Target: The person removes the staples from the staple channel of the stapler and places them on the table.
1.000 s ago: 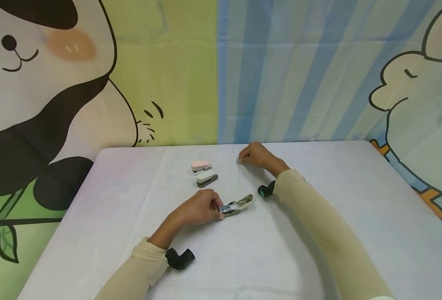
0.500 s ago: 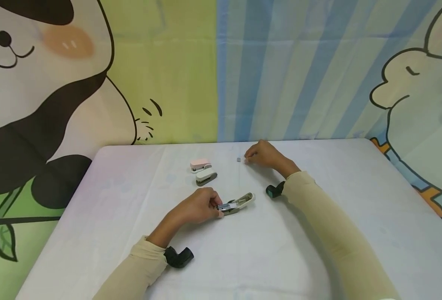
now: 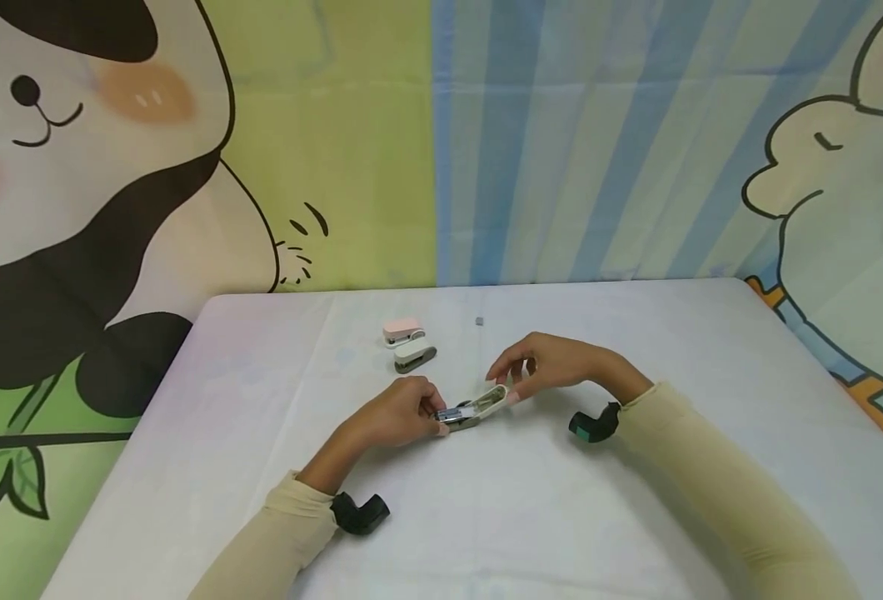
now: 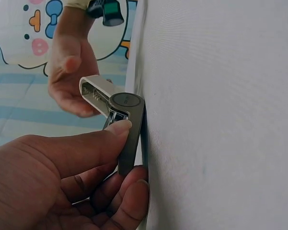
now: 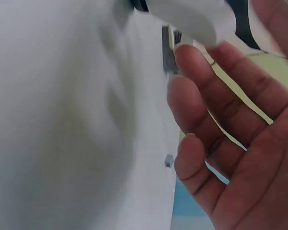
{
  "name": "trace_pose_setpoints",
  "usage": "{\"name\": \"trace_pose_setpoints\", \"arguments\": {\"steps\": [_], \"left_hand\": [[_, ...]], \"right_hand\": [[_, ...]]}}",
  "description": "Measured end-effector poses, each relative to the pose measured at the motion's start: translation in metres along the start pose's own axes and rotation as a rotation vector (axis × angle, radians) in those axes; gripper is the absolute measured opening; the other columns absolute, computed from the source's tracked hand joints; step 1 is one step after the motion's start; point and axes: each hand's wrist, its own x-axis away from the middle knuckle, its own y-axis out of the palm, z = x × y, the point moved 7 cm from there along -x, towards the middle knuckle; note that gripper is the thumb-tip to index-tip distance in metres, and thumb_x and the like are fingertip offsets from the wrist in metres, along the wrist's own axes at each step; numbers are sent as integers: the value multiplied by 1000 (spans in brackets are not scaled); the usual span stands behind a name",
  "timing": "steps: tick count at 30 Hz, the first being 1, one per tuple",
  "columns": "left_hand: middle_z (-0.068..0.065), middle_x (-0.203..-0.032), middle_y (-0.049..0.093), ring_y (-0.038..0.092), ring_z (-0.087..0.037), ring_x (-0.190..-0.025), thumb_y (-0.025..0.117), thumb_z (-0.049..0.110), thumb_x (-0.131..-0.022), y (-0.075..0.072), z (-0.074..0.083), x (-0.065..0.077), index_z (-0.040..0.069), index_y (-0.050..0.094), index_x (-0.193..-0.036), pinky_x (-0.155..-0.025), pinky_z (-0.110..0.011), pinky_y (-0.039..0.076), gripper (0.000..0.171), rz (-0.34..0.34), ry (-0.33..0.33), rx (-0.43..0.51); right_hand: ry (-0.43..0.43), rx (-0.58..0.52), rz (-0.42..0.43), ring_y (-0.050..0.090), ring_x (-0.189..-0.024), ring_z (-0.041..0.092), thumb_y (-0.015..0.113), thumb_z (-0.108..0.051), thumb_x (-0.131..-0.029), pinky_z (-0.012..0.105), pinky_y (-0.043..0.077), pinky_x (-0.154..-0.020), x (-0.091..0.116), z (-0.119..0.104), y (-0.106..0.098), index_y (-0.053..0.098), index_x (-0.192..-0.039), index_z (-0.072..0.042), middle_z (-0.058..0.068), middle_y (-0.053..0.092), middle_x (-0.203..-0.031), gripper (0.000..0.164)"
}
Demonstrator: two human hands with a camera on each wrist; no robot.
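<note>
The left hand [image 3: 396,412] pinches the opened stapler [image 3: 458,415] at its two o'clock, the step seemingly being work on the stapler's raised cover [image 3: 492,401], calling for a light grip from the right hand [image 3: 550,362], poised at two o'clock, fingers loosely parted, contact unclear, with a small grey block [image 3: 479,321] at twelve, beyond.

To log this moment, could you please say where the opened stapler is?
In the head view, the opened stapler is below centre, slightly right, between the left hand gripping it and the right hand.
</note>
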Motion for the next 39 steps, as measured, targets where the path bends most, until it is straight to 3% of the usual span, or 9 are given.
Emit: {"name": "trace_pose_setpoints", "arguments": {"steps": [6,14,19,23,29,39], "left_hand": [[1,-81,62,58,-11,-74,78,6,-81,1,-2,0,2,68,-92,-67,-27,49,15,11,-9,15],[1,-83,62,59,-11,-75,78,9,-82,-1,1,-4,3,70,-93,-68,-28,49,16,11,27,27],[2,-84,60,58,-10,-74,78,11,-83,5,9,-9,3,70,-93,-67,-27,49,15,57,69,12],[3,-81,56,54,-9,-71,78,12,-84,15,24,-14,3,72,-93,-64,-25,47,15,83,95,-63],[4,-80,54,51,-9,-69,78,14,-83,27,47,-44,5,73,-93,-60,-24,43,14,111,61,-161],[4,-90,67,58,-7,-75,75,19,-86,33,53,-99,11,77,-101,-61,-26,46,16,239,2,-161]], "right_hand": [[-84,36,57,59,-80,17,73,-17,-89,36,48,-67,9,-15,4,73,-109,-11,-6,67,-96,21],[-78,68,72,58,-77,16,71,-14,-90,31,47,-64,12,-19,-3,73,-109,-9,-5,66,-97,19],[-77,54,97,56,-74,17,71,-10,-90,32,46,-62,22,-9,-11,73,-110,-7,0,68,-101,20],[-38,48,113,56,-76,18,71,-12,-90,33,45,-63,33,8,-15,73,-112,-9,1,69,-105,22],[64,78,180,58,-79,20,72,-12,-89,31,46,-62,56,30,-34,73,-112,-9,2,69,-107,23],[160,278,275,57,-75,15,73,-8,-88,30,48,-64,82,41,-76,74,-110,-10,3,69,-107,22]]}}
